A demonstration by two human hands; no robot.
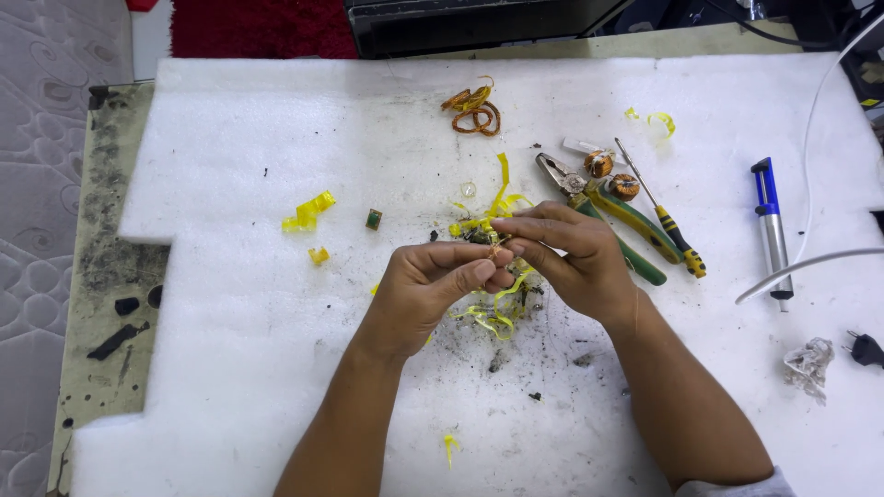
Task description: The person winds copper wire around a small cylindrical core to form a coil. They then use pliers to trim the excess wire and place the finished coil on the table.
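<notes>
My left hand [428,290] and my right hand [566,258] meet over the middle of the white foam sheet [239,368]. Both pinch a small part wrapped in copper wire and yellow tape [497,247], mostly hidden by my fingertips. Strips of yellow tape [493,317] hang and lie beneath my hands, with dark crumbs scattered around them.
Green-handled pliers [612,207], a yellow-and-black screwdriver [668,221] and two small copper coils [612,175] lie right of my hands. Loose copper wire loops [474,109] sit at the back. A blue-and-silver desoldering pump [772,230] and white cable [810,262] are far right. Yellow tape scraps [308,212] lie left.
</notes>
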